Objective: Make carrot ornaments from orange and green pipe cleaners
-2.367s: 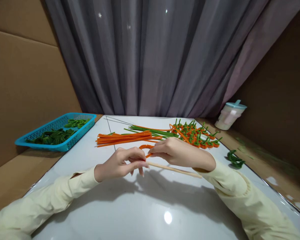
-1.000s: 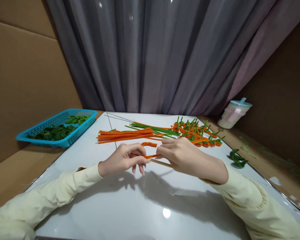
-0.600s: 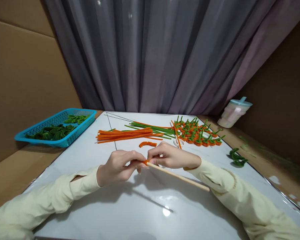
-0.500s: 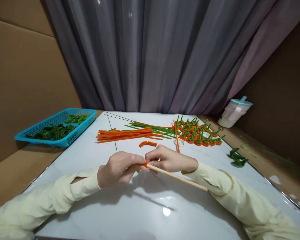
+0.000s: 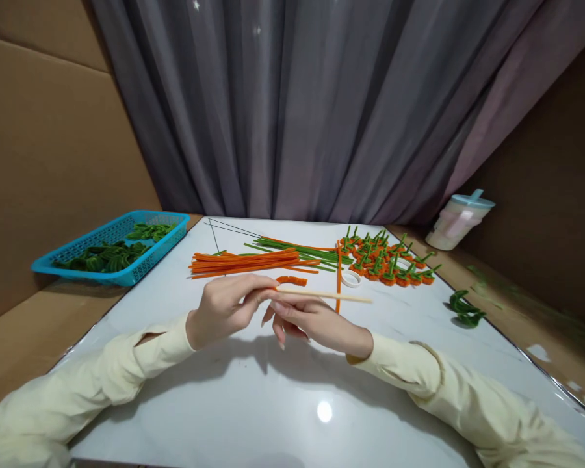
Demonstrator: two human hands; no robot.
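My left hand [image 5: 229, 305] pinches the left end of a thin wooden stick [image 5: 326, 295], where a bit of orange shows at the fingertips. The stick points right, across the back of my right hand [image 5: 319, 320]. That hand is under the stick, its fingers apart and hanging down, with its thumb side near the left fingertips. An orange stem [image 5: 338, 273] passes up behind the stick. A short curved orange piece [image 5: 292, 281] lies just beyond my hands. Farther back is a bundle of orange stems [image 5: 238, 262] beside green stems [image 5: 297, 248].
Several orange pieces with green stalks [image 5: 387, 263] stand at the back right, near a white ring [image 5: 351, 279]. Green curled pieces [image 5: 465, 311] lie at the right edge. A blue basket [image 5: 136, 276] holds green pieces at left; a lidded cup [image 5: 458, 221] stands far right.
The stick's right end has swung up and away, from pointing toward the lower right to nearly level. My right hand has opened from its pinch and dropped slightly.
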